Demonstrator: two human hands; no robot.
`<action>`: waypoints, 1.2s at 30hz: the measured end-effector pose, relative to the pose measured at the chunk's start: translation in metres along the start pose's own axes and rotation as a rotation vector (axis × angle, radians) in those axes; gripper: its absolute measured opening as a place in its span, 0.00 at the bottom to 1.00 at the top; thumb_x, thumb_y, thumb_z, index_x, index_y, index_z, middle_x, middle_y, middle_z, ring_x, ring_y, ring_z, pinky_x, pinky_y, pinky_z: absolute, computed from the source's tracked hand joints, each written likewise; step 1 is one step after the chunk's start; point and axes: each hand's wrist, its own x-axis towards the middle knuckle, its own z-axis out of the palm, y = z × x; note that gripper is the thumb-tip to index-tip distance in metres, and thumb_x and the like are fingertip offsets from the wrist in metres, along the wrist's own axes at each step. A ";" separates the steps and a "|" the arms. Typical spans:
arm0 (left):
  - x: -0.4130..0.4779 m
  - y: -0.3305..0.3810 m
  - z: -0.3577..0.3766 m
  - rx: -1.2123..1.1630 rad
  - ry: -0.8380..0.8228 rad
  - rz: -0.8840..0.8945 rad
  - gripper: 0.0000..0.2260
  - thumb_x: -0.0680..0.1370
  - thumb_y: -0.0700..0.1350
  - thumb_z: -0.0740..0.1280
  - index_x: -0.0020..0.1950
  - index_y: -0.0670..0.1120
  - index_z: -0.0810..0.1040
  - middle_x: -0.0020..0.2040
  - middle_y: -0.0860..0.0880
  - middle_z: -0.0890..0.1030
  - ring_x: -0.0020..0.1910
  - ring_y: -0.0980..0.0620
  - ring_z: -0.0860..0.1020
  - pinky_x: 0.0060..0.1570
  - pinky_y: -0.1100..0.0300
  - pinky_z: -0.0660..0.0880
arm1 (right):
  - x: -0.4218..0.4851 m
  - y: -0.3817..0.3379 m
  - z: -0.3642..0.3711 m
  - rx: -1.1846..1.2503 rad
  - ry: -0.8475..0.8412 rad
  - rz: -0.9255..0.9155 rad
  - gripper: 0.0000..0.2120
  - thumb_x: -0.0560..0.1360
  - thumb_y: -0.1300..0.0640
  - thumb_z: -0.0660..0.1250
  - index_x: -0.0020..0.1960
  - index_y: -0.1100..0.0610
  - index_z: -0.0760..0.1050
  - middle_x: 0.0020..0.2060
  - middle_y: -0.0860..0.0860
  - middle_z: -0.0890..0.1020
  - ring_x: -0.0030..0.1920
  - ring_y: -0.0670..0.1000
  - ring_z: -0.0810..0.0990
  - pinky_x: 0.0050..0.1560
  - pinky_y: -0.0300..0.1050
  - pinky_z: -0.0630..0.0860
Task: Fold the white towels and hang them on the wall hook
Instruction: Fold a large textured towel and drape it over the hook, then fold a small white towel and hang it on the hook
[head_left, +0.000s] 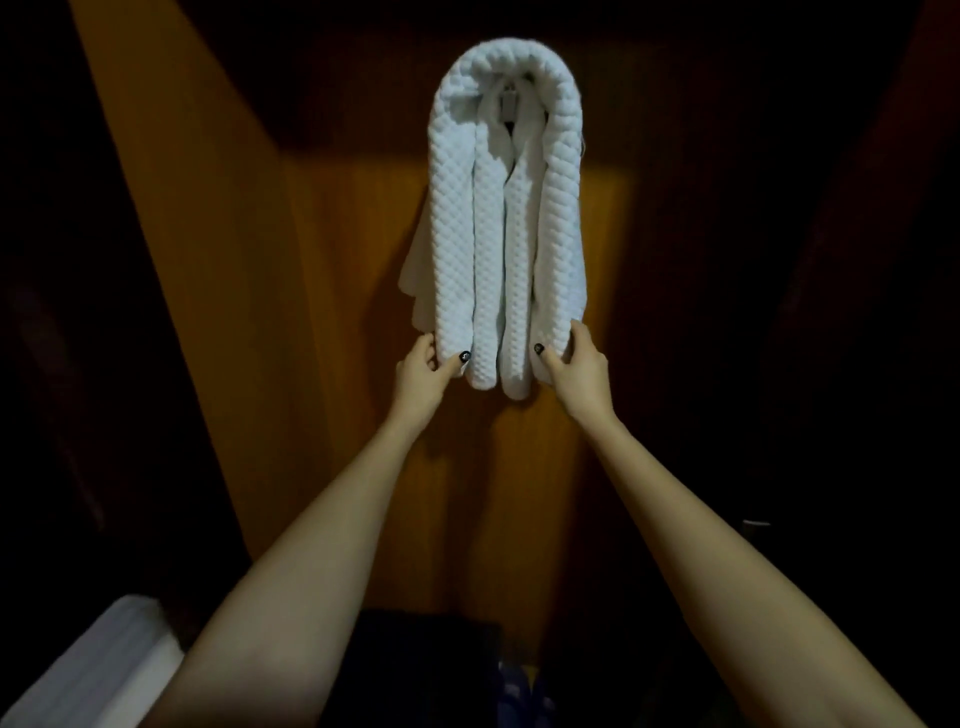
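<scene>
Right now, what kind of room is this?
Probably a hotel or guest bedroom, though it is dim: white towels hang from a hook on a wooden wall, and what looks like white bedding shows at lower left.

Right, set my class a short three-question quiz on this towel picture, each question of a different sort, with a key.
1. True or false: the towel lies in a heap on the floor.
2. The towel's lower end is gripped by: A) the left hand only; B) the right hand only; C) both hands.
3. Fill in: the wall behind the towel looks like ____.

Key
1. False: it hangs down against the wall.
2. C: each hand pinches one bottom corner.
3. Wood.
</scene>
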 end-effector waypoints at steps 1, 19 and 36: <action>-0.015 -0.007 -0.002 -0.014 0.021 -0.034 0.20 0.76 0.42 0.70 0.67 0.41 0.71 0.61 0.49 0.76 0.62 0.52 0.76 0.58 0.61 0.72 | -0.013 0.006 -0.001 0.018 -0.020 0.009 0.19 0.79 0.56 0.65 0.68 0.56 0.68 0.54 0.53 0.80 0.50 0.50 0.79 0.48 0.48 0.76; -0.517 -0.129 -0.140 0.700 0.239 -0.790 0.23 0.80 0.46 0.64 0.73 0.40 0.64 0.71 0.40 0.69 0.69 0.42 0.67 0.67 0.55 0.61 | -0.394 0.070 0.121 -0.300 -1.275 -0.083 0.27 0.80 0.57 0.63 0.76 0.57 0.60 0.71 0.57 0.69 0.70 0.59 0.69 0.70 0.52 0.67; -0.808 -0.206 -0.336 0.484 0.626 -1.361 0.22 0.80 0.48 0.63 0.72 0.41 0.66 0.70 0.41 0.70 0.68 0.43 0.69 0.65 0.55 0.64 | -0.699 -0.028 0.327 -0.358 -1.884 -0.208 0.27 0.80 0.58 0.64 0.76 0.62 0.60 0.72 0.59 0.68 0.71 0.58 0.67 0.69 0.45 0.64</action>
